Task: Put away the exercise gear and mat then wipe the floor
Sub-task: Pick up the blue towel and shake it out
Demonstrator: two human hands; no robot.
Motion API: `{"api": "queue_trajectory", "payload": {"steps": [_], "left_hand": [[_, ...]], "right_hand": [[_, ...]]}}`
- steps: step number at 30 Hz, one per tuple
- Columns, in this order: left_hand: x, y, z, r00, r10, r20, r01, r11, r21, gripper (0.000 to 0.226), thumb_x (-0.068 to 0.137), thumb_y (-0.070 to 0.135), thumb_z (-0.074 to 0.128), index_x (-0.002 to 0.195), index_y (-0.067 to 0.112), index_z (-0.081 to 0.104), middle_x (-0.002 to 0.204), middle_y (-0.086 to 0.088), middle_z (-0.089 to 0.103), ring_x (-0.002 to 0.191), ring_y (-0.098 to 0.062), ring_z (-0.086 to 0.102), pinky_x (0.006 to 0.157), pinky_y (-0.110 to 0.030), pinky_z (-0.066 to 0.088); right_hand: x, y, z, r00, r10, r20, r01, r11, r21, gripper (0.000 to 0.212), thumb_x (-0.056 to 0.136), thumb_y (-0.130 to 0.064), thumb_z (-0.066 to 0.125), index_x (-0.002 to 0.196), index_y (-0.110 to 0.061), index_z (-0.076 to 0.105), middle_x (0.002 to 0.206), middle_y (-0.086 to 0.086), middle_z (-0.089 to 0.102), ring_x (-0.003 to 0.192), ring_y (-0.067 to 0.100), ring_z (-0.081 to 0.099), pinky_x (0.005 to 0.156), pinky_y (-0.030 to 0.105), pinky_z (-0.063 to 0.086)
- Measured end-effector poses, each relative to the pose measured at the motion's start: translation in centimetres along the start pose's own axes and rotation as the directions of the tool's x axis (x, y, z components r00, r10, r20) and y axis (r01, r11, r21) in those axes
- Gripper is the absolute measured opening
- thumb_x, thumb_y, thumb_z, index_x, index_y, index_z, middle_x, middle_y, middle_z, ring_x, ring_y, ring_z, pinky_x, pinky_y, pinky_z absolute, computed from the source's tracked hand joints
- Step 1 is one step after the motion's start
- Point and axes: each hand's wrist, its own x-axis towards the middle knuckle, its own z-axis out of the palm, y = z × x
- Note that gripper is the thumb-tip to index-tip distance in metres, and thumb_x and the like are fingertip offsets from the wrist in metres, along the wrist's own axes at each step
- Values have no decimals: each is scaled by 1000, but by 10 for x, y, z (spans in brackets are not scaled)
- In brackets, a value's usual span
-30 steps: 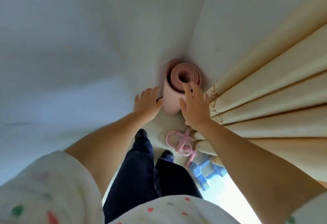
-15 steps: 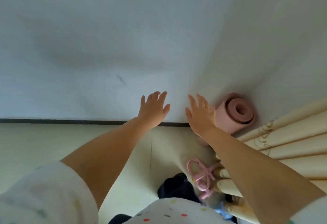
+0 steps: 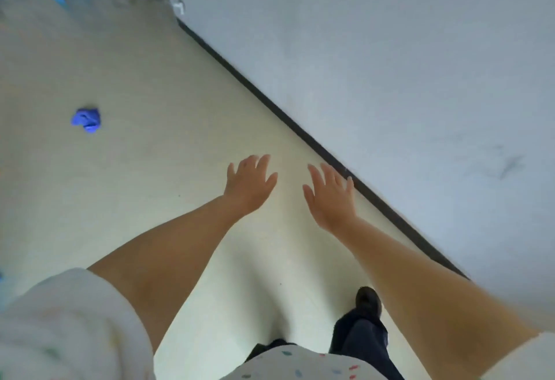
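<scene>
hands: left hand [image 3: 250,185] and right hand [image 3: 330,196] both hanging open, gripping nothing | target: blue cloth [image 3: 86,119] lying far left on floor [image 3: 156,115] | nearer: the left one, probably reaching first

You get soft, even daylight here, bright without glare; where it comes from you cannot tell. The pale floor [image 3: 126,187] and white wall [image 3: 390,64] look slightly washed out. Shadows are faint, with only a dim patch on the floor between your forearms. The whole picture is smeared, probably by motion blur: the blue cloth [image 3: 86,120] is fuzzy, and the sleeve [image 3: 60,328] is badly out of focus. The wide lens stretches the lower edges.
</scene>
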Motion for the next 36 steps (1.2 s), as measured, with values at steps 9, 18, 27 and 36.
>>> {"api": "queue_trajectory", "payload": {"steps": [9, 18, 27, 36], "left_hand": [[5, -133, 0, 938, -347, 17, 346, 927, -144, 53, 101, 41, 28, 148, 18, 22, 149, -10, 30, 137, -26, 29, 115, -50, 14], [105, -201, -51, 893, -440, -99, 419, 891, -177, 51, 101, 40, 29, 147, 19, 24, 148, -7, 32, 136, -24, 31, 115, -48, 15], [114, -329, -68, 751, -660, -33, 632, 731, -258, 50, 100, 40, 29, 146, 21, 24, 148, -6, 32, 136, -24, 31, 115, -46, 16], [138, -525, -116, 669, -742, -40, 703, 649, -291, 51, 100, 41, 29, 146, 20, 25, 147, -7, 35, 134, -25, 35, 113, -46, 21]], "right_hand": [[89, -105, 26, 957, -260, 129, 277, 950, -140, 54, 102, -42, 18, 152, -26, 8, 160, 3, 8, 148, 21, 4, 119, 51, 4], [246, -170, 5, 907, -382, 178, 413, 890, -192, 54, 102, -40, 18, 152, -25, 7, 160, 6, 7, 147, 22, 5, 117, 51, 5], [338, -304, 35, 776, -531, 339, 609, 770, -189, 54, 102, -40, 20, 152, -24, 8, 159, 6, 7, 147, 22, 5, 118, 52, 5], [424, -494, 72, 739, -584, 335, 662, 722, -200, 53, 102, -40, 21, 151, -24, 11, 159, 7, 10, 147, 22, 8, 117, 53, 8]]}}
